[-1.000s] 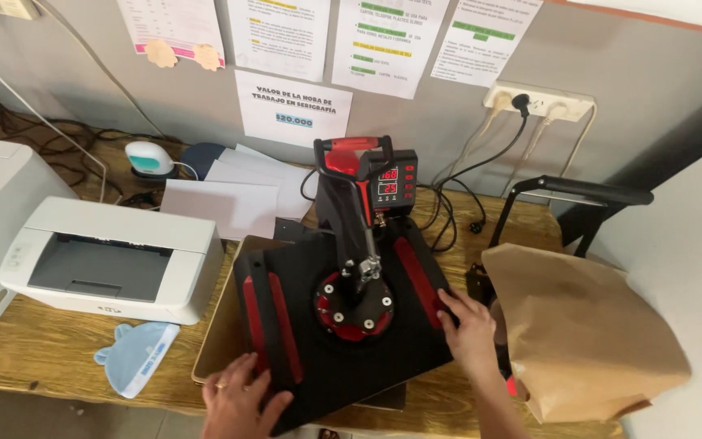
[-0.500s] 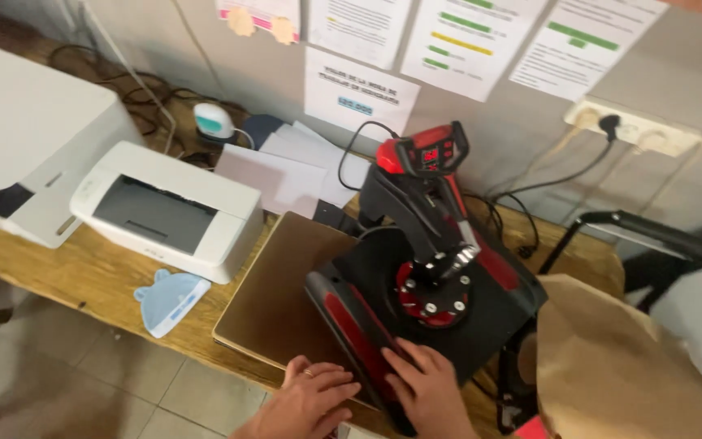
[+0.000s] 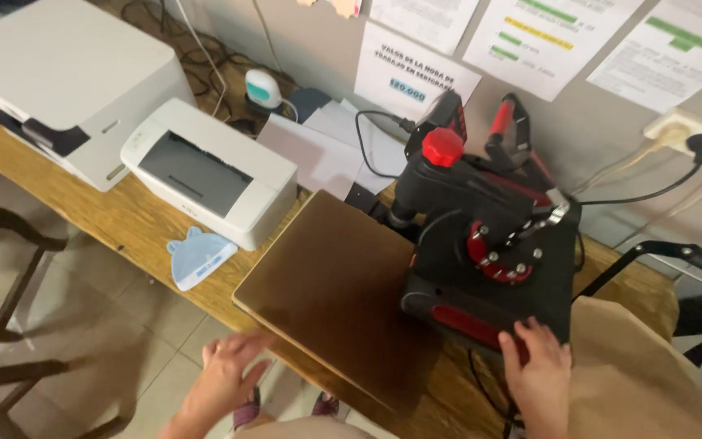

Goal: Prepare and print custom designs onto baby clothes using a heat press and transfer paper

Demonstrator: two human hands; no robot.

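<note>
r hand on heat press, l hand free

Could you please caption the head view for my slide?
Right hand on swung-aside black-and-red heat press head, left hand below the bare brown platen.

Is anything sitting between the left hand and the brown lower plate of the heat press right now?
Nothing visible. The left hand is open just off the front edge of the brown plate, over the floor, with only the bench edge between them. The plate's top is bare; the swung-aside press head sits under the right hand.
</note>
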